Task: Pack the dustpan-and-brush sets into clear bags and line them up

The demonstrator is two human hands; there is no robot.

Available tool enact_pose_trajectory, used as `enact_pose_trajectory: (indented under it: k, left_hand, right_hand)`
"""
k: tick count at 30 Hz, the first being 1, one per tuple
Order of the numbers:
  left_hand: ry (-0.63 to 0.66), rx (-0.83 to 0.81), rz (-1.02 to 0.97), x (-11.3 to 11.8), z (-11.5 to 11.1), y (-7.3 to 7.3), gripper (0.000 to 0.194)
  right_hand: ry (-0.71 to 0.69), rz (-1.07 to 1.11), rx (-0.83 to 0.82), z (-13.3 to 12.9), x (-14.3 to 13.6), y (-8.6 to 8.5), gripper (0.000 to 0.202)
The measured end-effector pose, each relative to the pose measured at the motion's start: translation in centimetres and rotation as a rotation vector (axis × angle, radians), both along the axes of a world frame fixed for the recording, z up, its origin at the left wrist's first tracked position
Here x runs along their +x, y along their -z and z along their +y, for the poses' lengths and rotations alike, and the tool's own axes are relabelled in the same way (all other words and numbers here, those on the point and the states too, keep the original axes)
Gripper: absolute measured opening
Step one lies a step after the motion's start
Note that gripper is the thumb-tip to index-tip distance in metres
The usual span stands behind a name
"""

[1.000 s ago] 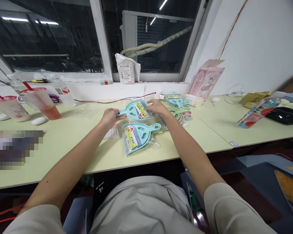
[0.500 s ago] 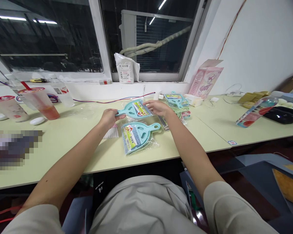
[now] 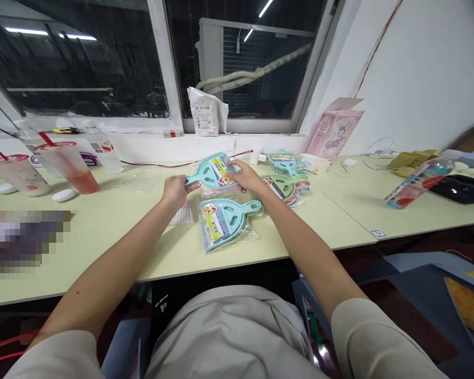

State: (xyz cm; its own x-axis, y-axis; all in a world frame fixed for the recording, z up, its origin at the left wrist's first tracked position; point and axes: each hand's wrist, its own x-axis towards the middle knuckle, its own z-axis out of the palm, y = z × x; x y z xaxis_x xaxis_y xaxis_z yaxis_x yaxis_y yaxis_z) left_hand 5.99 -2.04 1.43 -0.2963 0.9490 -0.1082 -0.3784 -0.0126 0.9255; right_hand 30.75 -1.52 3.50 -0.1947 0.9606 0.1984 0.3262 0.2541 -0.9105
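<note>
My left hand (image 3: 176,190) is closed around the handle of a light-blue toy-sized dustpan (image 3: 207,176), which carries a bright label and is wrapped in clear plastic. At the dustpan's wide right end, my right hand (image 3: 243,176) has its fingers on the label side and edge. The pan is held tilted above the table. Below it lies another blue dustpan (image 3: 234,211) in clear wrap, its handle pointing right. The white bristles of a brush (image 3: 183,215) show under my left hand. Beyond my right wrist are green and pink dustpans (image 3: 287,187), partly hidden.
More blue dustpans (image 3: 286,162) lie at the back by a pink box (image 3: 335,129). Drink cups (image 3: 73,167) with red straws stand at the left. A clear bottle (image 3: 418,183) leans at the right. A white package (image 3: 206,113) rests on the sill.
The held dustpan has tilted, its wide right end rising. My right hand has shifted slightly left onto its edge, uncovering more of the green dustpan. The camera view has moved a little.
</note>
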Motion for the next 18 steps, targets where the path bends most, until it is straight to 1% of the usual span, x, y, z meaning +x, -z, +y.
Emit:
enact_pose_trajectory:
  k: [4, 7, 9, 11, 13, 15, 18]
  left_hand:
    - [-0.012, 0.053, -0.015, 0.0, 0.1, 0.0, 0.019]
    - [-0.015, 0.09, -0.043, 0.3, -0.1, -0.2, 0.018]
    - [-0.007, 0.098, -0.064, 0.5, -0.3, -0.3, 0.019]
    - [-0.002, 0.108, -0.08, 0.8, -0.5, -0.4, 0.021]
    - [-0.004, 0.118, -0.083, 1.0, -0.9, -0.5, 0.022]
    - [0.007, 0.12, -0.072, 1.3, -1.3, -0.6, 0.021]
    - [0.058, 0.13, -0.038, 1.6, -2.1, -1.3, 0.015]
  right_hand:
    - [0.015, -0.047, 0.041, 0.6, 0.2, 0.4, 0.056]
    - [0.005, -0.025, 0.044, 0.6, 0.3, 0.5, 0.061]
    - [-0.013, 0.073, 0.001, 0.4, 0.3, 0.4, 0.06]
    - [-0.054, 0.228, -0.073, 0.1, 0.2, 0.1, 0.058]
    - [-0.086, 0.381, -0.153, 0.0, 0.1, -0.2, 0.051]
    - [-0.07, 0.48, -0.218, 0.1, 0.0, -0.4, 0.04]
    - [-0.027, 0.532, -0.266, 0.4, 0.2, -0.5, 0.03]
